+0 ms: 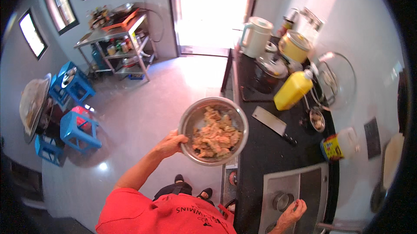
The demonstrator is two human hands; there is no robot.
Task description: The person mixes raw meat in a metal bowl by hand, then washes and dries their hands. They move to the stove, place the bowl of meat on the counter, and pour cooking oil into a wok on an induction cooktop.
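My left hand (pixel 171 144) grips the rim of a round stainless steel bowl (pixel 184 117), the thumb over its edge. Inside lies a heap of pinkish-tan food pieces (pixel 217 136) that look like meat. The bowl is held up in front of me, beside the black counter. Over the sink (pixel 270 186) at the lower right is my right hand (pixel 293 215), its fingers loosely bent and apart with nothing visible in them. Close to its fingertips, a small round metal cup (pixel 282 201) sits in the sink.
On the black counter (pixel 256 147) lie a cleaver (pixel 270 120) and a small dish (pixel 317 120). Behind them stand a yellow pump bottle (pixel 293 90), a lidded pot (pixel 271 67) and a pale jug (pixel 257 36). Blue stools (pixel 81 130) and a steel shelf table (pixel 137 47) are to the left.
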